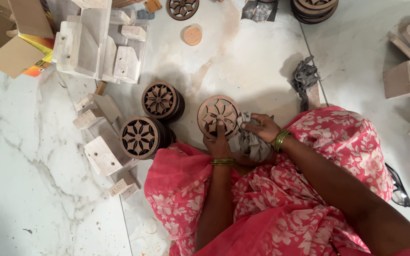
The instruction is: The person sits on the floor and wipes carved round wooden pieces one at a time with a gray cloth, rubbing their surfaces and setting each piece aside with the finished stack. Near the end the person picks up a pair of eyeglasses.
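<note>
Gripping a carved disc (218, 113), left hand (218, 142); right hand (262, 127) clutches cloth (255, 144).

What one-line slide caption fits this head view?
Left hand steadies a carved wooden disc while right hand presses a grey cloth against its edge.

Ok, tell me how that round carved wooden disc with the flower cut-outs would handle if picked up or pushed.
The round carved wooden disc, steadied by the left hand, looks stiff and probably light, since cut-outs pierce it. Its thin spokes might snap if dropped. Stood on edge it would likely roll; flat, it stacks stably, like the stacked discs nearby.
</note>
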